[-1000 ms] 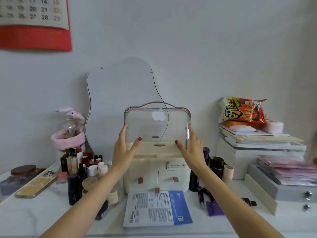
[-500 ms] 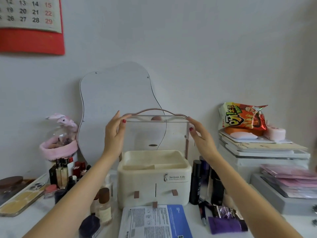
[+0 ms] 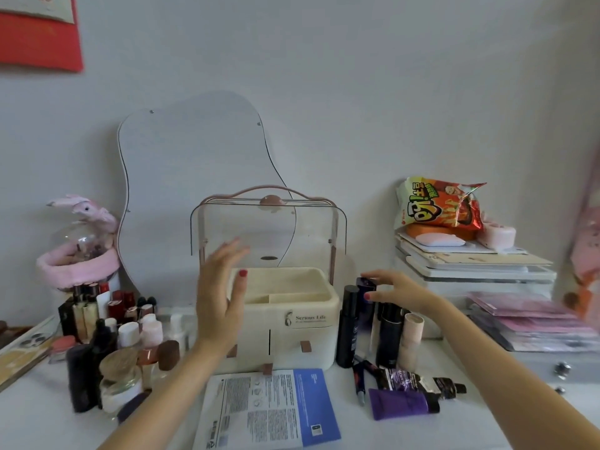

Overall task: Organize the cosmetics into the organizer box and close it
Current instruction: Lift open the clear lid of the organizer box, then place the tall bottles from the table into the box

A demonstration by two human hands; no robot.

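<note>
White worktop (image 3: 48, 427) runs along a grey wall, with a wavy-edged mirror (image 3: 194, 177) leaning at the back edge; the cream organizer box (image 3: 292, 332) sits mid-worktop right in front of that mirror, its clear lid (image 3: 269, 228) flipped up over the back and the top tray open with nothing in it that I can see; two little drawers on the front look closed.

Right end of the worktop has a stack of white boxes (image 3: 477, 271) with a snack bag (image 3: 438, 206) on top, and some pink packets (image 3: 526, 316) lying nearer the front; a printed sheet mask packet (image 3: 266, 410) lies flat at the front edge just in front of the box.

Left of the box there's a crowd of bottles and jars (image 3: 110, 352) standing close together, lipsticks behind them; right of the box stand a few dark bottles (image 3: 347, 326) and a beige tube (image 3: 410, 342); two purple tubes (image 3: 402, 404) lie on their sides towards the front.

Left hand (image 3: 220, 293) hovers in front of the box's left side, fingers spread, holding nothing; a bit blurry. Right hand (image 3: 399, 290) is at the top of a dark blue bottle (image 3: 365, 303) just right of the box, fingers curled loosely around its cap; can't tell if it's really gripping yet.
</note>
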